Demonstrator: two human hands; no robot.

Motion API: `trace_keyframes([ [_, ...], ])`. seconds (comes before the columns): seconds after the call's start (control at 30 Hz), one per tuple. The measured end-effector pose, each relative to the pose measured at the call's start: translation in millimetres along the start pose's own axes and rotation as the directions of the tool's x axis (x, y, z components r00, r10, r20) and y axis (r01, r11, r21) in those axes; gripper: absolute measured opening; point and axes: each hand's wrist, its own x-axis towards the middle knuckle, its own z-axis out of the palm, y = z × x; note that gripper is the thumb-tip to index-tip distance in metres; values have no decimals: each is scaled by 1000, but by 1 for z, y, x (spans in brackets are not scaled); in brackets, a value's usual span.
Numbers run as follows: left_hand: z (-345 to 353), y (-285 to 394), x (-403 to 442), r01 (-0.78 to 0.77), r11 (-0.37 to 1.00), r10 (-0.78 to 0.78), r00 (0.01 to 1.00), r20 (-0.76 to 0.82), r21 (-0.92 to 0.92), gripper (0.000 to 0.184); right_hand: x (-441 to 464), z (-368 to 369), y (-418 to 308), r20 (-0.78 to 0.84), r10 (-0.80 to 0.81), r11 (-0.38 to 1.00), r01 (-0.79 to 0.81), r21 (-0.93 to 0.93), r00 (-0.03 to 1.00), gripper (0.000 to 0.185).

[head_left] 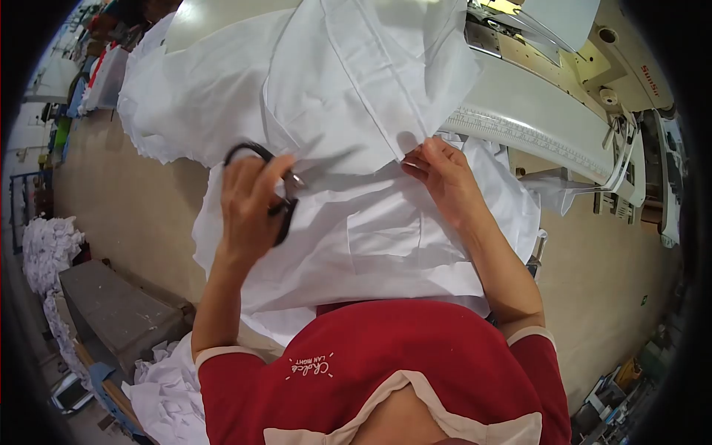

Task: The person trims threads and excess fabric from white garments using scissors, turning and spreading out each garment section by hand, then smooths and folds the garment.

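Observation:
White fabric [334,96] spreads over the table and hangs down across my lap, with a pocket-like square of stitching on the lower part. My left hand [252,204] is closed around black-handled scissors [285,204], held above the cloth and slightly blurred. The scissors' metal part points to the right, and the blade tips are hard to make out. With thumb and fingers pinched together, my right hand [437,170] grips the edge of the white fabric at the end of a seam.
A sewing machine [623,59] stands at the upper right, beside a white bed with a ruler scale [519,126]. At the lower left are a grey box [119,304] and piles of white cloth [170,393]. More white cloth [50,248] lies at the far left.

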Motion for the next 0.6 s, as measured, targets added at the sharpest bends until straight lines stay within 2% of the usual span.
trace_keyframes([
  [0.03, 1, 6, -4, 0, 998, 2, 1000, 24, -65, 52, 3, -4, 5, 0, -22, 999, 22, -38, 1000, 10],
  [0.07, 3, 16, -8, 74, 988, -65, 995, 74, -132, 49, 8, -11, 15, 2, -44, 996, 44, -75, 999, 11],
  [0.13, 0, 28, -9, 238, 939, -164, 944, 285, -248, 47, 10, -16, 22, -2, -102, 985, 101, -137, 995, 13],
  [0.23, 0, 32, -6, 383, 892, -197, 809, 554, -241, 38, -1, -12, 26, -8, -155, 967, 150, -208, 988, 16],
  [0.33, 13, 27, -3, 359, 899, -137, 776, 615, -252, 34, -11, -7, 21, 12, -142, 963, 141, -230, 990, 20],
  [0.43, 29, 20, 11, 366, 847, -69, 794, 604, -384, 28, -14, -6, 20, 32, -162, 958, 164, -233, 986, 22],
  [0.53, 36, 18, 44, 367, 846, 26, 697, 717, -387, 22, -16, -9, 17, 33, -147, 943, 151, -297, 989, 24],
  [0.6, 45, 20, 56, 356, 857, 42, 672, 740, -372, 16, -16, -11, 15, 39, -138, 942, 144, -304, 990, 24],
])
